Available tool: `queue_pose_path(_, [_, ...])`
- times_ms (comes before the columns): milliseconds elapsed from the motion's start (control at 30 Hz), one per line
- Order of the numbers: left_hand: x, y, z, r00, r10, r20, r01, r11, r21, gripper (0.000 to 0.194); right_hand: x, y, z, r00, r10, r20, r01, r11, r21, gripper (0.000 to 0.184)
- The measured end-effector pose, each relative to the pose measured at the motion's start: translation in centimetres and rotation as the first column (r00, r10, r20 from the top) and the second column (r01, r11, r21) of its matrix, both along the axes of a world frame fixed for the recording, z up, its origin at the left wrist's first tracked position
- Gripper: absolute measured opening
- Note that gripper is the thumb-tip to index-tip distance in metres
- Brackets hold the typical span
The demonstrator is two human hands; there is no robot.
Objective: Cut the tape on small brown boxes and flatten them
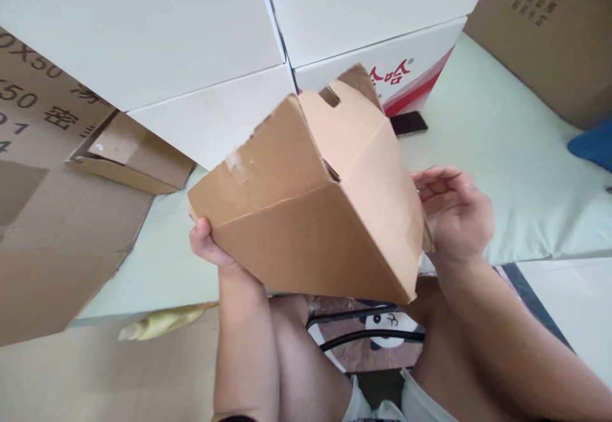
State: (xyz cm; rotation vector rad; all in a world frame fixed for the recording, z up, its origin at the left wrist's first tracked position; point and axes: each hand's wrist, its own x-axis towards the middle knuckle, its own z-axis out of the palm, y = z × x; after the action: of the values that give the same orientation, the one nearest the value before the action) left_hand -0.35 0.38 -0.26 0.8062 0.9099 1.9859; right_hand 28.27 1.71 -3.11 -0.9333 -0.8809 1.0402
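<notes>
A plain brown cardboard box point(277, 237) is held up tilted above my lap, its flaps unfolded and a strip of torn tape on its left face. My left hand point(209, 243) grips its lower left corner; the thumb shows on the near face and the other fingers are hidden behind the board. At the box's right end is my right hand point(456, 211), palm turned toward it and fingers loosely curved. Its fingertips reach the edge of the board and are partly hidden, so firm contact cannot be made out there.
White cartons point(201, 39) are stacked behind the box. A dark phone point(408, 123) lies on the pale green cloth point(516, 173). Large brown cartons stand on the left point(62, 218) and at the back right point(549, 46). A blue object point(593, 145) is at the right edge.
</notes>
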Motion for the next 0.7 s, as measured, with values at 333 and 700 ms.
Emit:
queue_pose_path(333, [0.8, 0.8, 0.3, 0.995, 0.091, 0.028, -0.094, 0.989, 0.116, 0.033, -0.4, -0.3, -1.2, 0.958, -0.055, 0.282, 0.015, 0.990, 0.139, 0.028])
queue_pose_path(700, [0.4, 0.8, 0.2, 0.996, 0.088, -0.002, -0.088, 0.991, 0.100, 0.033, -1.0, -0.9, -1.3, 0.856, -0.039, 0.515, -0.100, 0.965, 0.241, 0.040])
